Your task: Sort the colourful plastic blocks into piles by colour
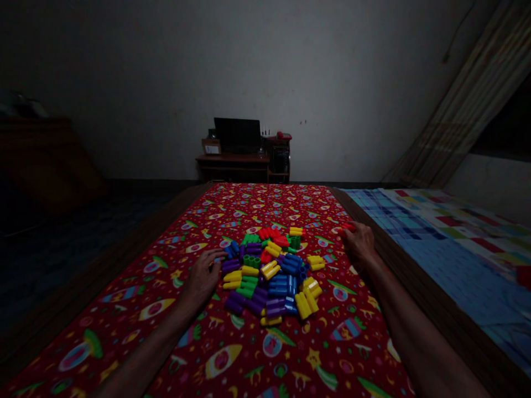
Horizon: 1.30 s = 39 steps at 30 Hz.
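Note:
A heap of plastic toy building blocks [284, 284] in blue, yellow, green, purple and red lies on a red patterned cloth [224, 359]. Each block looks like a short row of joined tubes. At the heap's left edge rests my left hand [203, 276], fingers apart and reaching toward a blue block [231, 250]; it holds nothing that I can see. Off to the right of the heap, my right hand [359, 242] pinches a red block [347, 227] near the cloth's right edge. Part of that block is hidden by the fingers.
Beyond the cloth's far end stands a desk [232, 158] with a dark monitor [237, 135]. A checkered bedspread [431, 232] lies to the right, below a curtain [452, 110]. A brown cabinet [41, 160] stands at the left.

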Each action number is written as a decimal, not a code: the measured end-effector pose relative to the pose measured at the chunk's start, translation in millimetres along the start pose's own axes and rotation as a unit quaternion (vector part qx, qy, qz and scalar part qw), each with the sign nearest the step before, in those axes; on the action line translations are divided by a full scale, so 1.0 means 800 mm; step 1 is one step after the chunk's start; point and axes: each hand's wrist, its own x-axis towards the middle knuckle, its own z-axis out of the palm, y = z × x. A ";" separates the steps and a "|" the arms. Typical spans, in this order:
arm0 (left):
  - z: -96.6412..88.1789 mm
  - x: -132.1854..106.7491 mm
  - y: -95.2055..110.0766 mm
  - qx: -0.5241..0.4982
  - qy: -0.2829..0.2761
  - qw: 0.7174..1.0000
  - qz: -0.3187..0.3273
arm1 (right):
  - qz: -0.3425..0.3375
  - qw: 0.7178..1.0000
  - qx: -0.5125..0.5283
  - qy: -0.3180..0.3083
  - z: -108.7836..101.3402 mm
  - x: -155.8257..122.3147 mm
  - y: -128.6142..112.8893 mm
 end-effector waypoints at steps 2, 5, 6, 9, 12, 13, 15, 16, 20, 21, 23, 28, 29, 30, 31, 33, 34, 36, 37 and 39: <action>0.001 0.000 -0.001 -0.001 0.005 1.000 0.003 | -0.012 0.999 -0.017 0.045 0.000 0.001 0.000; 0.000 0.000 0.001 -0.004 0.000 1.000 0.002 | -0.040 0.997 0.026 0.056 0.002 0.001 -0.017; 0.000 0.000 0.002 -0.005 -0.002 1.000 0.000 | -0.052 0.996 0.058 0.036 0.005 0.000 -0.027; -0.001 -0.001 0.004 -0.009 -0.001 1.000 -0.004 | -0.120 0.980 0.151 -0.057 0.025 -0.011 -0.064; -0.001 -0.001 0.005 -0.012 0.000 1.000 -0.006 | -0.205 0.947 0.196 -0.150 0.052 -0.024 -0.097; -0.001 -0.001 0.005 -0.012 0.000 1.000 -0.008 | -0.217 0.939 0.202 -0.173 0.059 -0.027 -0.103; 0.000 0.000 0.005 -0.011 -0.002 1.000 -0.012 | -0.205 0.937 0.205 -0.195 0.068 -0.030 -0.108; 0.000 0.000 0.005 -0.012 -0.004 1.000 -0.012 | -0.188 0.941 0.203 -0.195 0.069 -0.031 -0.107; 0.001 0.001 0.002 -0.008 -0.008 1.000 -0.005 | -0.147 0.949 0.203 -0.189 0.068 -0.029 -0.097; 0.001 0.001 0.001 -0.005 -0.007 1.000 -0.003 | -0.152 0.949 0.204 -0.185 0.068 -0.028 -0.096; 0.001 0.001 0.000 0.003 -0.009 1.000 0.002 | -0.170 0.948 0.202 -0.178 0.070 -0.029 -0.097; -0.002 0.001 0.001 0.016 -0.016 1.000 0.013 | -0.167 0.949 0.186 -0.194 0.068 -0.031 -0.107; -0.003 0.001 0.002 0.017 -0.017 1.000 0.012 | -0.168 0.950 0.180 -0.195 0.065 -0.031 -0.108; -0.003 0.001 0.004 0.019 -0.018 1.000 0.011 | -0.173 0.950 0.173 -0.195 0.062 -0.031 -0.108; -0.004 0.001 0.005 0.020 -0.019 1.000 0.010 | -0.180 0.950 0.166 -0.194 0.060 -0.031 -0.107; -0.005 0.001 0.007 0.022 -0.018 1.000 0.009 | -0.192 0.953 0.155 -0.178 0.054 -0.030 -0.102; -0.005 0.001 0.008 0.022 -0.018 1.000 0.009 | -0.190 0.957 0.150 -0.161 0.052 -0.029 -0.097; -0.006 0.000 0.008 0.021 -0.019 1.000 0.010 | -0.171 0.969 0.133 -0.114 0.046 -0.024 -0.084; -0.006 0.000 0.008 0.020 -0.019 1.000 0.011 | -0.157 0.976 0.119 -0.091 0.042 -0.021 -0.076; -0.004 0.000 0.007 0.015 -0.018 1.000 0.013 | -0.128 0.987 0.080 -0.055 0.035 -0.014 -0.057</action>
